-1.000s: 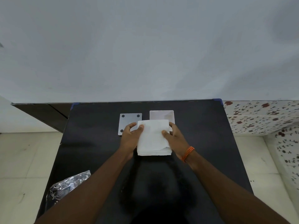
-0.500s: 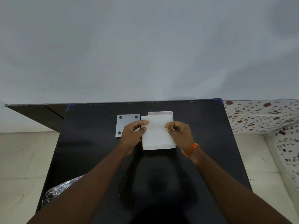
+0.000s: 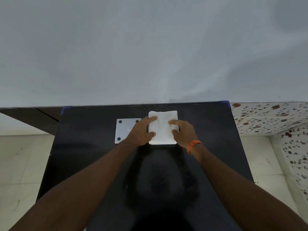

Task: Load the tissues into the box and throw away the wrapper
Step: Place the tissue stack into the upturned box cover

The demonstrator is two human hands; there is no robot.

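At the far left of the table [image 3: 86,164] nothing of the wrapper is seen now; a second ago its crumpled plastic lay at the near-left edge, and the view has since been tilted forward, so it is judged to be out of frame rather than thrown away. Next along, the flat grey lid [image 3: 124,130] with its dark corner dots is left lying just beside the stack, partly covered by the left hand [image 3: 141,132]. That hand is closed on the left edge of the tissues [image 3: 162,129], fingers laid over the top and thumb tucked at the near side. The stack itself has been carried away from the body: a second ago it was held short of the open white box, half a second ago it overlapped the near rim, and now the box is hidden completely beneath it. Whether the tissues are already seated inside or only resting on the rim cannot be told. On the right, the right hand [image 3: 182,132], an orange band [image 3: 193,145] at the wrist, is clamped on the right edge, fingers on top. The loading step is judged nearly done; pressing down, the lid and the wrapper are left.
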